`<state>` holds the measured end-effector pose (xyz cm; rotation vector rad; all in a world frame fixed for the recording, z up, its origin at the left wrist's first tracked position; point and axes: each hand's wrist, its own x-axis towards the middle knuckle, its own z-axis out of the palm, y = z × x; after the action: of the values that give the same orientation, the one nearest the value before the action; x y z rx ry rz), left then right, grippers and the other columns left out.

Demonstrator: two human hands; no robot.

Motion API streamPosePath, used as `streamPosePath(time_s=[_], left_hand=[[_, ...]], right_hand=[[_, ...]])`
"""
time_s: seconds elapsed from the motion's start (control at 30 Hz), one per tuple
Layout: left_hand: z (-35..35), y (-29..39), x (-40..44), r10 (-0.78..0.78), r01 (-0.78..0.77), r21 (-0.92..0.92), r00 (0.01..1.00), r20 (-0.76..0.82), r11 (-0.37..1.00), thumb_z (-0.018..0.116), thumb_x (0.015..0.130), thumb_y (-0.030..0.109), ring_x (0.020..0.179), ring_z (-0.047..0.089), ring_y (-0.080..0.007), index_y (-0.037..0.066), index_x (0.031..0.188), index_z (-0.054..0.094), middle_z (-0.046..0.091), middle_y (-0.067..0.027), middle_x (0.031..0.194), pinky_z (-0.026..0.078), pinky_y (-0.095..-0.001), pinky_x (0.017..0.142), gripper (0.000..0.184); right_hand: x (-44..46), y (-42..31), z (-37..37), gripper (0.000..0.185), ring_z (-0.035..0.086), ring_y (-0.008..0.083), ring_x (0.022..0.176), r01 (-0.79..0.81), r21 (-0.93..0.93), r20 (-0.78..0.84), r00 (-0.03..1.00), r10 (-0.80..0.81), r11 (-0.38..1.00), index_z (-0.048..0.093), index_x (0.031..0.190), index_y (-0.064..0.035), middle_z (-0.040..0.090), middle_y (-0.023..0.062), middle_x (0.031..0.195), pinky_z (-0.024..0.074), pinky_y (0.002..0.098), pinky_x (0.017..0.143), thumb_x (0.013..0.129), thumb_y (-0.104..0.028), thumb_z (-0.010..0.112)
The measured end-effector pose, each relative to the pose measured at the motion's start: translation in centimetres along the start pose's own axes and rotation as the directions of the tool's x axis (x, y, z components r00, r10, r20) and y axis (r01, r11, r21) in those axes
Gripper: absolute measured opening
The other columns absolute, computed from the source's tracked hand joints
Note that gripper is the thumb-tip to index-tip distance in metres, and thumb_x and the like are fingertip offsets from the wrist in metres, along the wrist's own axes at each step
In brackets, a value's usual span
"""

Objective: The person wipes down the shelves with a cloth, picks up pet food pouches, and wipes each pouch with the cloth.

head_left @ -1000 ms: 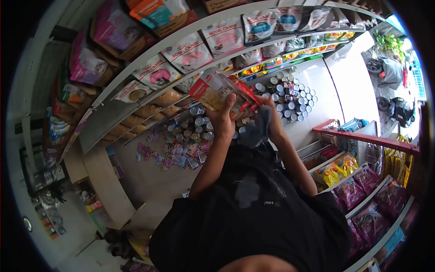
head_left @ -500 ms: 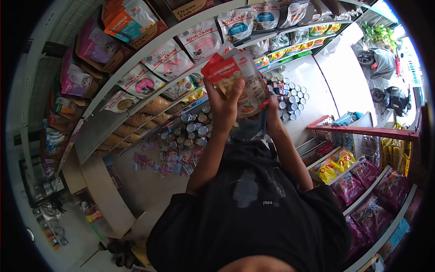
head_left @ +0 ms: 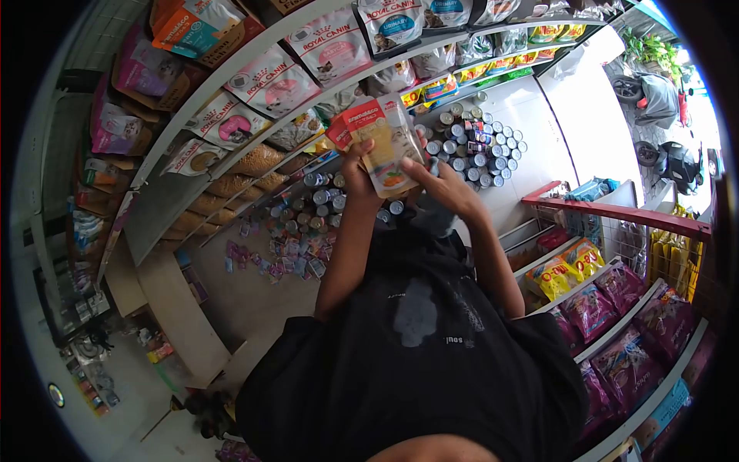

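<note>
Red-and-beige pet food pouches (head_left: 382,146), at least two overlapping, are held up in front of my chest with their printed fronts towards me. My left hand (head_left: 359,173) is closed on their left edge, thumb on the front. My right hand (head_left: 448,189) grips the right side, its thumb pressed on the front of the nearest pouch and the other fingers mostly hidden behind. A grey-blue cloth-like thing (head_left: 439,221) hangs just under my right hand; whether that hand holds it, I cannot tell.
Shelves ahead carry white Royal Canin bags (head_left: 273,81) and bags of kibble (head_left: 262,160). Several cans (head_left: 481,150) stand on the floor, near scattered small sachets (head_left: 300,254). To my right, a red-framed rack (head_left: 616,213) adjoins shelves of purple bags (head_left: 627,358).
The pouches have come lower and closer to me, slightly left. My right thumb has moved from the right edge onto the front of the pouch.
</note>
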<state>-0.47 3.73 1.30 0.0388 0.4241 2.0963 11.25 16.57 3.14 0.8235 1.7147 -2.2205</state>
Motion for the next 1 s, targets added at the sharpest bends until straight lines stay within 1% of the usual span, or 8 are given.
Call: streamPosePath(time_s=[0.07, 0.17, 0.23, 0.3, 0.4, 0.67, 0.73, 1.0], left_hand=[[-1.3, 0.0, -0.8, -0.031, 0.030, -0.044, 0.999, -0.020, 0.999, 0.056, 0.087, 0.025, 0.105, 0.066, -0.0316, 0.001, 0.135, 0.052, 0.065, -0.0174, 0.123, 0.053, -0.0492, 0.092, 0.054], [-5.2, 0.0, -1.1, -0.001, -0.007, -0.066, 0.993, -0.117, 0.998, 0.059, 0.084, 0.017, 0.101, 0.068, -0.0314, 0.001, 0.135, 0.052, 0.066, -0.0169, 0.121, 0.053, -0.0461, 0.091, 0.054], [-6.9, -0.1, -1.0, 0.009, -0.026, -0.082, 0.979, -0.204, 0.996, 0.063, 0.081, 0.010, 0.098, 0.069, -0.0312, 0.000, 0.135, 0.053, 0.068, -0.0164, 0.119, 0.053, -0.0429, 0.090, 0.055], [-6.5, -0.4, -1.7, 0.013, -0.024, -0.062, 0.983, -0.182, 0.998, 0.063, 0.081, 0.009, 0.098, 0.069, -0.0310, 0.000, 0.134, 0.054, 0.068, -0.0164, 0.119, 0.053, -0.0427, 0.090, 0.054], [-5.3, -0.6, -2.9, 0.034, -0.031, 0.022, 0.993, -0.112, 0.999, 0.062, 0.081, 0.008, 0.099, 0.070, -0.0305, 0.000, 0.130, 0.057, 0.069, -0.0165, 0.118, 0.054, -0.0421, 0.089, 0.050], [-4.1, -0.4, -4.6, -0.100, 0.102, -0.057, 0.994, 0.035, 0.993, 0.061, 0.080, 0.005, 0.098, 0.070, -0.0305, 0.000, 0.131, 0.056, 0.069, -0.0169, 0.119, 0.054, -0.0429, 0.088, 0.052], [-3.8, -0.1, -4.8, -0.091, 0.090, 0.033, 0.996, 0.013, 0.995, 0.061, 0.080, 0.005, 0.098, 0.070, -0.0307, 0.000, 0.131, 0.056, 0.069, -0.0172, 0.119, 0.054, -0.0432, 0.087, 0.052], [-5.0, 0.2, -4.8, -0.017, 0.016, -0.009, 0.989, -0.147, 1.000, 0.060, 0.080, 0.004, 0.098, 0.070, -0.0319, 0.000, 0.132, 0.056, 0.069, -0.0171, 0.118, 0.054, -0.0416, 0.089, 0.052]], right_hand=[[-0.5, -0.5, -2.1, 0.054, 0.065, 0.0133, 0.084, -0.071, -0.275, 0.122, 0.987, 0.108, 0.959, 0.060, 0.122, 0.0020, 0.069, 0.0147, 0.107, 0.0492, 0.0226, 0.072, 0.101, -0.047, 0.051], [0.0, -0.5, -4.5, 0.055, 0.063, 0.0130, 0.079, 0.208, -0.263, 0.087, 0.978, -0.192, 0.942, 0.061, 0.119, -0.0008, 0.069, 0.0094, 0.106, 0.0500, 0.0263, 0.074, 0.104, -0.050, 0.042], [-0.1, -0.9, -5.0, 0.052, 0.060, 0.0137, 0.074, 0.292, 0.411, -0.319, 0.934, -0.164, 0.864, 0.060, 0.121, -0.0033, 0.068, 0.0057, 0.106, 0.0505, 0.0289, 0.076, 0.106, -0.047, 0.037], [3.0, 2.1, -8.4, 0.052, 0.066, 0.0179, 0.083, 0.536, 0.738, -0.459, 0.844, -0.277, 0.409, 0.058, 0.126, -0.0034, 0.068, 0.0072, 0.110, 0.0522, 0.0325, 0.082, 0.107, -0.046, 0.034], [2.3, 1.4, -9.2, 0.056, 0.065, 0.0249, 0.108, 0.416, 0.904, -0.268, 0.737, -0.621, 0.103, 0.056, 0.130, -0.0019, 0.066, 0.0127, 0.124, 0.0490, 0.0396, 0.097, 0.108, -0.046, 0.031], [1.1, -0.6, 0.0, 0.059, 0.047, 0.0303, 0.135, 0.472, 0.561, -0.190, 0.873, -0.449, 0.680, 0.052, 0.136, 0.0012, 0.050, 0.0210, 0.146, 0.0354, 0.0434, 0.112, 0.107, -0.046, 0.033], [0.1, -1.8, 1.7, 0.057, 0.052, 0.0259, 0.128, 0.466, -0.285, -0.095, 0.856, -0.508, 0.838, 0.051, 0.137, 0.0013, 0.055, 0.0179, 0.140, 0.0391, 0.0408, 0.109, 0.107, -0.045, 0.036], [2.3, 2.4, -1.7, 0.054, 0.058, 0.0242, 0.117, 0.198, 0.143, -0.256, 0.954, -0.156, 0.970, 0.049, 0.141, -0.0022, 0.059, 0.0164, 0.132, 0.0445, 0.0383, 0.101, 0.106, -0.043, 0.041]])
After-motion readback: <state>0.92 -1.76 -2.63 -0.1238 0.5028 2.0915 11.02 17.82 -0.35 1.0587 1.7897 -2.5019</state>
